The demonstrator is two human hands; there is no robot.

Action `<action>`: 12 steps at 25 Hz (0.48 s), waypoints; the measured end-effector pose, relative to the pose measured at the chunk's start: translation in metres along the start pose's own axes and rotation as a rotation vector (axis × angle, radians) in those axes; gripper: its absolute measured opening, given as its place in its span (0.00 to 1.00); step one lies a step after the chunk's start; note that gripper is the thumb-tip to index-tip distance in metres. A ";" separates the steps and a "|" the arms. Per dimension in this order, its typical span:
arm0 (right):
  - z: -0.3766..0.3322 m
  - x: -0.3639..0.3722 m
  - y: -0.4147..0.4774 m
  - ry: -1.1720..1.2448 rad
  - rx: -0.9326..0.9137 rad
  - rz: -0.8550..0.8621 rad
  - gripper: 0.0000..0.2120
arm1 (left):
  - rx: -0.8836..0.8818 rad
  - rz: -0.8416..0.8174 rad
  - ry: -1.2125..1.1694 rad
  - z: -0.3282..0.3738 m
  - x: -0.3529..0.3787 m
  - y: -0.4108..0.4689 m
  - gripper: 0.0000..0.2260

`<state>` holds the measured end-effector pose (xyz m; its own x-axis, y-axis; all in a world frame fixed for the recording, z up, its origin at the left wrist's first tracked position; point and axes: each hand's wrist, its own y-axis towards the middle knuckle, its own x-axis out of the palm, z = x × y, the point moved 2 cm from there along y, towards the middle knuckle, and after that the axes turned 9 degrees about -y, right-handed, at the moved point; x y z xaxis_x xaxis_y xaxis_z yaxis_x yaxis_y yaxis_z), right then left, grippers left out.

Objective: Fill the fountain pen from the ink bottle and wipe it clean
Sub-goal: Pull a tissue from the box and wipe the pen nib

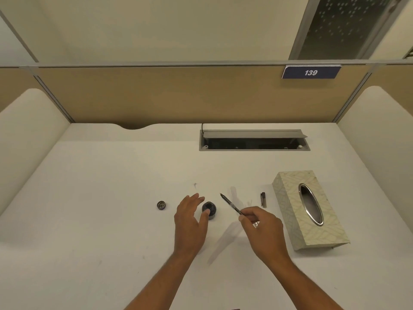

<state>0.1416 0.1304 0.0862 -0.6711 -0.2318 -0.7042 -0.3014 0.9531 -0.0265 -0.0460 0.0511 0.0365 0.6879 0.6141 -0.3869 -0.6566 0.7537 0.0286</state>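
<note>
White desk (100,198) in a beige-walled study booth, seen from above, with two bare forearms reaching in from the bottom edge. Spread wide with fingers fanned, the left hand (190,218) grips nothing, its thumb tip just touching the near side of a small dark ink bottle (209,208) standing uncapped at the desk's centre, while the bottle's round cap (161,205) lies apart to the left. Pinched closed, the right hand (261,229) holds a dark fountain pen (230,203) near its back end, nib angled up and left just beside the bottle, with the pen cap (263,199) lying near a patterned tissue box (310,209) on the right
</note>
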 end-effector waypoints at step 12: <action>0.068 -0.097 -0.003 0.392 0.196 0.188 0.05 | 0.250 -0.247 0.112 0.079 0.124 0.006 0.16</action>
<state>0.2531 0.1630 0.1064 -0.9181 -0.0720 -0.3898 -0.0422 0.9955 -0.0844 0.0596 0.1508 0.0616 0.7689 0.3877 -0.5083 -0.3701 0.9183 0.1406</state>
